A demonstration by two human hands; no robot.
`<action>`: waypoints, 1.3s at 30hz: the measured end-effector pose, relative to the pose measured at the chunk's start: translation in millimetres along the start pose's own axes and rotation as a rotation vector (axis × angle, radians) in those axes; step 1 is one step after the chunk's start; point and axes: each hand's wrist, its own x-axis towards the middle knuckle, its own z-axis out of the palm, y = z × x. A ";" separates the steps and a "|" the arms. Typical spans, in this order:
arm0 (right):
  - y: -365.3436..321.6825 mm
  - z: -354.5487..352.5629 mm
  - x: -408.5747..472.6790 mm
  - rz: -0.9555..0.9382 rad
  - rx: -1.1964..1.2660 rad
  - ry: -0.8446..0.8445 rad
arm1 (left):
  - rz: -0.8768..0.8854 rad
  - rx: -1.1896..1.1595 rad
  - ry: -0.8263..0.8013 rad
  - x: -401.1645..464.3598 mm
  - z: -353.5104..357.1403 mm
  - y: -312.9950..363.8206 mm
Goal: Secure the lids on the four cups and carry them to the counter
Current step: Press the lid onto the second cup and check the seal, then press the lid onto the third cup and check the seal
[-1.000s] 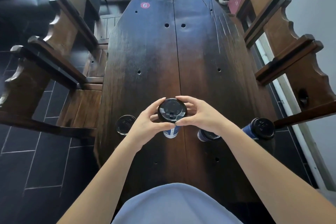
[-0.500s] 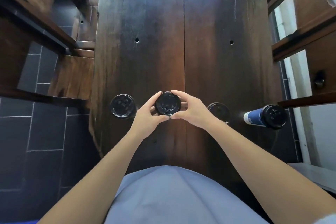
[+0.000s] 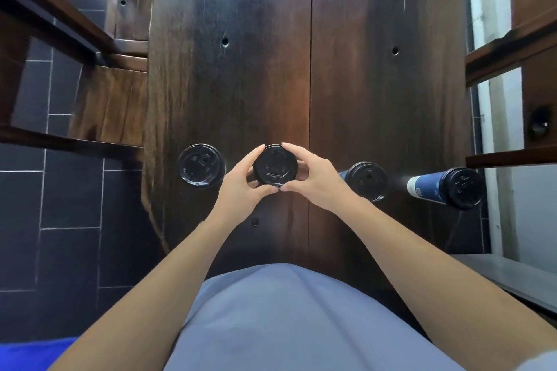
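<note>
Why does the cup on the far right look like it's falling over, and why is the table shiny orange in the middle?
Head view: the wide-angle lens bends the edges, so the far-right cup leans outward; light glares warm on the table above the hands' lid.

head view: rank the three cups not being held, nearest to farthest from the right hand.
1. Cup just right of the right hand: second-from-right cup.
2. Far-left cup, beyond the left hand.
3. Far-right cup, at the table's right edge.
</note>
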 end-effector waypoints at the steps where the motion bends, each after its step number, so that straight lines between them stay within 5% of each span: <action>1: -0.1 0.3 0.1 -0.003 -0.011 -0.001 | 0.012 0.015 0.008 -1.0 0.4 -0.8; 24: -11.8 -9.0 5.0 0.015 -0.091 -0.062 | 0.026 0.217 0.046 -7.5 0.8 13.3; 32: -12.9 -36.7 -55.9 0.007 -0.167 0.127 | 0.326 0.505 0.194 -39.2 12.2 45.7; 39: -0.5 -75.1 -122.0 -0.093 -0.277 0.301 | 0.429 0.645 -0.004 -44.4 67.3 83.8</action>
